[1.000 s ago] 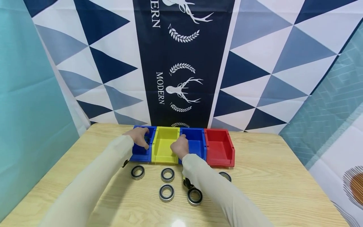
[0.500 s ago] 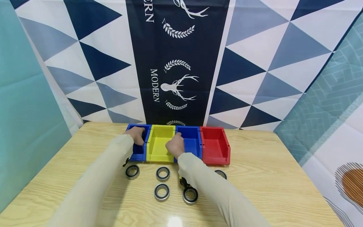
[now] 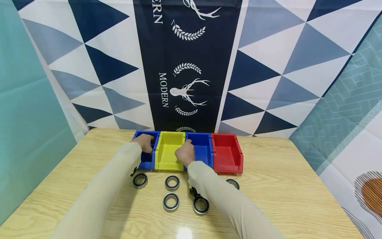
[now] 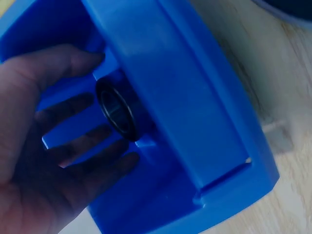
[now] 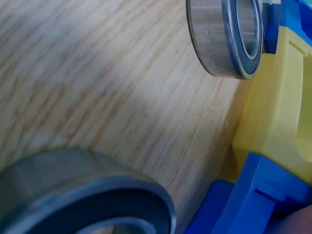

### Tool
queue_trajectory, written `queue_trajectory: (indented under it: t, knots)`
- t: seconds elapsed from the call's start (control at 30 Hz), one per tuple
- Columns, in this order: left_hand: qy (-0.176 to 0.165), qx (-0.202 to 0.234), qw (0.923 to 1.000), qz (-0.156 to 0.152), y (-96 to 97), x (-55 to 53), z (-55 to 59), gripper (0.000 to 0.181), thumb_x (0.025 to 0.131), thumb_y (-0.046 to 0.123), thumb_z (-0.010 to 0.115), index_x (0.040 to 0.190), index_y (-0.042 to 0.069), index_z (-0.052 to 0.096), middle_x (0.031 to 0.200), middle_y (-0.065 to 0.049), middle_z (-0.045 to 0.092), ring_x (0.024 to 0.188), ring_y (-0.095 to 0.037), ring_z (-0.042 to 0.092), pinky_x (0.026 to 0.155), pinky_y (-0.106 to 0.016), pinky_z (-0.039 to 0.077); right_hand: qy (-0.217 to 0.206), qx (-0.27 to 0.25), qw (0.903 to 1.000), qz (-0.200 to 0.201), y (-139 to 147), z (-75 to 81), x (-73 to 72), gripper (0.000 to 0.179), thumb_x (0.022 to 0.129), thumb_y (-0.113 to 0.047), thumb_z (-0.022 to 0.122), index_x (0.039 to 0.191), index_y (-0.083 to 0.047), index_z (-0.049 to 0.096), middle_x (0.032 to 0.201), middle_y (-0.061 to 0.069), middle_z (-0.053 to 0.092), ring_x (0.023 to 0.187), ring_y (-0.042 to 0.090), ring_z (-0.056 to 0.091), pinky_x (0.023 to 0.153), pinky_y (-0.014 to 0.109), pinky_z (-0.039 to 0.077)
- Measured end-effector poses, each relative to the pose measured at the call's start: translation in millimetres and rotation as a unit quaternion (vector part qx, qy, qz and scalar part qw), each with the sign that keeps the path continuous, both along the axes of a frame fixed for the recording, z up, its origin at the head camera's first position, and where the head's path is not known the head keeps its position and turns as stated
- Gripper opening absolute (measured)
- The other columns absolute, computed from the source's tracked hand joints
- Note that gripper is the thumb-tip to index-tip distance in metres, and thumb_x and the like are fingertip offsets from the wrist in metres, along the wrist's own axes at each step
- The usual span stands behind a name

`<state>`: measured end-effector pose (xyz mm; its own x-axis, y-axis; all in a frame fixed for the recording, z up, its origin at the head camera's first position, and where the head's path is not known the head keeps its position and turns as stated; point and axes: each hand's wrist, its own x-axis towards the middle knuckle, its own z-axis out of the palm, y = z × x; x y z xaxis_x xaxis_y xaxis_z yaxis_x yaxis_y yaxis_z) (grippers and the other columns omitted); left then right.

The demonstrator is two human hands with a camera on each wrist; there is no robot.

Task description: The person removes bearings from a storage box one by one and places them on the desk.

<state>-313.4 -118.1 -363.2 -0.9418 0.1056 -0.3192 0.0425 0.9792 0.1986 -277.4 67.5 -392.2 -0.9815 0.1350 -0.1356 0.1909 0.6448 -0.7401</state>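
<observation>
My left hand (image 3: 144,143) reaches into the leftmost blue bin (image 3: 146,165). In the left wrist view, its thumb and fingers are spread apart around a ball bearing (image 4: 117,109), which stands on edge against the bin's front wall; the fingers look clear of it. My right hand (image 3: 185,153) is over the divider between the yellow bin (image 3: 168,152) and the second blue bin (image 3: 201,153). Its fingers are mostly hidden there, and only a sliver of skin shows in the right wrist view, so its hold cannot be seen.
Several bearings lie before the bins, among them one at left (image 3: 140,181), a middle pair (image 3: 172,183) and one beside the right sleeve (image 3: 201,205). Another bearing (image 3: 232,183) is partly behind that sleeve. A red bin (image 3: 227,154) ends the row. Patterned cloth (image 3: 185,66) hangs behind.
The head view has shifted slightly. The dark thing seen at my left fingers a second ago is lower or hidden now in the head view. My right hand stays at the divider.
</observation>
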Motion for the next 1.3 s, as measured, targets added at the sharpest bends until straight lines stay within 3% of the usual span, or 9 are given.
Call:
queue_trajectory:
  t: [0.2, 0.47, 0.73, 0.93, 1.1, 1.3]
  knots:
    - [0.013, -0.006, 0.9999, 0.001, 0.8, 3.0, -8.1, 0.069, 0.08, 0.014, 0.063, 0.144, 0.002, 0.04, 0.144, -0.019, 0.048, 0.129, -0.03, 0.049, 0.111, -0.047, 0.038, -0.005, -0.009, 0.9999, 0.002, -2.8, 0.0, 1.5, 0.068, 0.085, -0.005, 0.061, 0.143, 0.002, 0.027, 0.119, 0.023, 0.06, 0.097, 0.028, 0.06, 0.091, 0.042, 0.053]
    - [0.045, -0.011, 0.9986, 0.024, 0.1, 8.0, -15.4, 0.066, 0.086, 0.022, 0.062, 0.145, 0.004, 0.04, 0.144, -0.026, 0.043, 0.133, -0.042, 0.044, 0.109, -0.055, 0.036, 0.007, -0.005, 1.0, 0.001, -6.6, 0.8, 0.7, 0.069, 0.084, -0.005, 0.061, 0.143, 0.003, 0.028, 0.118, 0.024, 0.06, 0.101, 0.028, 0.061, 0.093, 0.043, 0.052]
    - [0.054, -0.018, 0.9982, 0.017, -1.3, 6.5, -23.6, 0.064, 0.091, 0.027, 0.055, 0.148, 0.007, 0.034, 0.147, -0.031, 0.033, 0.134, -0.049, 0.035, 0.107, -0.06, 0.036, 0.009, -0.002, 1.0, 0.0, -7.0, 2.2, 0.6, 0.07, 0.084, -0.005, 0.063, 0.144, 0.003, 0.027, 0.119, 0.024, 0.06, 0.102, 0.029, 0.061, 0.093, 0.043, 0.052]
    - [0.068, -0.029, 0.9972, 0.01, -1.4, 8.3, -26.7, 0.061, 0.092, 0.027, 0.054, 0.148, 0.009, 0.036, 0.146, -0.03, 0.034, 0.133, -0.049, 0.036, 0.105, -0.06, 0.038, 0.004, -0.006, 1.0, -0.001, -6.5, 1.2, 0.7, 0.07, 0.084, -0.006, 0.063, 0.144, 0.002, 0.027, 0.12, 0.023, 0.059, 0.103, 0.029, 0.061, 0.095, 0.043, 0.051]
    - [0.083, -0.051, 0.9951, -0.015, -0.4, 12.7, -24.4, 0.061, 0.092, 0.029, 0.055, 0.147, 0.009, 0.038, 0.144, -0.03, 0.037, 0.132, -0.049, 0.037, 0.103, -0.059, 0.041, -0.001, -0.002, 1.0, -0.006, -5.5, -0.5, 1.1, 0.07, 0.085, -0.006, 0.063, 0.144, 0.002, 0.027, 0.12, 0.022, 0.059, 0.102, 0.028, 0.06, 0.095, 0.043, 0.051]
    - [0.085, -0.048, 0.9946, -0.035, 0.8, 14.4, -10.5, 0.058, 0.09, 0.024, 0.055, 0.145, 0.01, 0.041, 0.147, -0.029, 0.035, 0.135, -0.049, 0.035, 0.105, -0.063, 0.036, 0.001, -0.005, 0.9999, -0.01, -1.6, -2.3, -0.4, 0.071, 0.084, -0.006, 0.063, 0.145, 0.003, 0.026, 0.122, 0.023, 0.058, 0.104, 0.029, 0.06, 0.095, 0.043, 0.051]
